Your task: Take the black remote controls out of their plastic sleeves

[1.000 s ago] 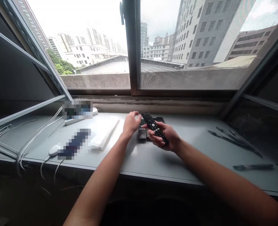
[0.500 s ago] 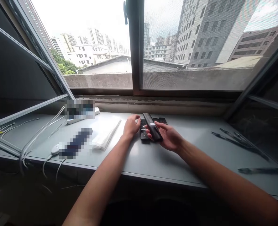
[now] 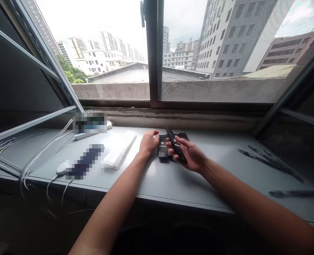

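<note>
My right hand (image 3: 192, 154) is closed around a black remote control (image 3: 175, 141), held tilted above the desk with part of its button side showing. Beneath it, other black remotes lie side by side; the left one (image 3: 163, 146) shows its buttons face up. Another remote (image 3: 183, 136) is mostly covered by my right hand and the held remote. My left hand (image 3: 149, 142) rests on the desk just left of the left remote, fingers loosely curled with a gap at the thumb and nothing visible in them. Whether it touches that remote is hard to make out.
Left on the grey desk (image 3: 157, 180) are a stack of clear plastic bags (image 3: 121, 150), a blurred-out dark item (image 3: 85, 161), a white power strip (image 3: 93, 134) and loose cables (image 3: 44, 148). Dark pen-like tools (image 3: 270, 159) lie right. A metal frame and window surround the desk.
The remote in my right hand has been turned over: its smooth back with a white label faced up before, and now its buttons show. My left hand stays in place.
</note>
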The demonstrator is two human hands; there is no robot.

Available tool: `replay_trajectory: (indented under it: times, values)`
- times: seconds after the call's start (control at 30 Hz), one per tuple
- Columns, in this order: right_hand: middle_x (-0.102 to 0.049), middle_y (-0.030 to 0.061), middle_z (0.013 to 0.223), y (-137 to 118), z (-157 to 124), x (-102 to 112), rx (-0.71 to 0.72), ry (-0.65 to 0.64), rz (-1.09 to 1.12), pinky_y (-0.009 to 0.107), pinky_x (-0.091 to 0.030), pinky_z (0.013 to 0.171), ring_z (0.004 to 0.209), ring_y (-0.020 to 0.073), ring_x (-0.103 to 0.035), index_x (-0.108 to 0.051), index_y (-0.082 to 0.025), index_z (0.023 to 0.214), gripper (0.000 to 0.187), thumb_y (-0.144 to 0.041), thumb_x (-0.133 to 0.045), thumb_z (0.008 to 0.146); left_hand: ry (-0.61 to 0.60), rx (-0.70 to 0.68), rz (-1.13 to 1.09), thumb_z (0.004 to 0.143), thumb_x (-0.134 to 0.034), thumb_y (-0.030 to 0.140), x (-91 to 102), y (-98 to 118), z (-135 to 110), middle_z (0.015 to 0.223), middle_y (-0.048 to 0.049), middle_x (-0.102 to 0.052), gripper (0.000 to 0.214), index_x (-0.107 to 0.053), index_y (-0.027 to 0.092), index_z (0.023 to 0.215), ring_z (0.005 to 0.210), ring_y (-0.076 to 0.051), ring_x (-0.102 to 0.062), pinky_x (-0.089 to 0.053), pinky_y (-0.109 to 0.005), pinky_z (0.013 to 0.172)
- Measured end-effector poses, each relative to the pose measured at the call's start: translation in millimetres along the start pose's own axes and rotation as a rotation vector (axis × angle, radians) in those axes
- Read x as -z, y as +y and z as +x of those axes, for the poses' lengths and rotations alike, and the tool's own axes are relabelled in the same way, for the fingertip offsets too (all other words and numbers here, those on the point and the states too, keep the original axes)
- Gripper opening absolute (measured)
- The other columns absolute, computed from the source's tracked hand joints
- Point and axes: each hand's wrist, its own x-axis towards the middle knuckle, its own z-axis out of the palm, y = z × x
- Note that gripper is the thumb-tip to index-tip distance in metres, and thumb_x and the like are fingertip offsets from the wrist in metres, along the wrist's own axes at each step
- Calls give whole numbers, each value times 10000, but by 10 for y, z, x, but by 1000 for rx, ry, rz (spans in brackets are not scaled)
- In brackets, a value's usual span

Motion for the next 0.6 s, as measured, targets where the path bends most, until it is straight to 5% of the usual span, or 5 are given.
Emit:
replay_trajectory:
  times: [0.17,0.33,0.6]
  values:
    - [-759,135,1053,-15,5,11,-42,-45,48,226,-522,466,702,173,-654,-679,-170,1279,376,-442,-442,1170,-10,-9,7,1035,-603,251,-1,-9,15,1204,-125,-804,237,-799,196,1156,1138,-276,-731,-544,-407,1063]
    - [-665,50,839,-29,-22,-36,-45,-121,113,203,-408,358,517,129,-505,-677,-156,1306,422,-401,-353,1188,-5,-18,-1,1039,-601,263,-10,-13,15,1199,-123,-808,243,-805,203,1157,1130,-278,-736,-547,-411,1067]
    - [-802,119,1093,21,17,-4,-6,34,39,298,-692,697,841,200,-786,-672,-150,1288,208,-232,-561,1133,8,-5,-9,1037,-602,248,9,8,7,1183,-123,-809,225,-800,191,1130,1127,-266,-735,-554,-387,1038]
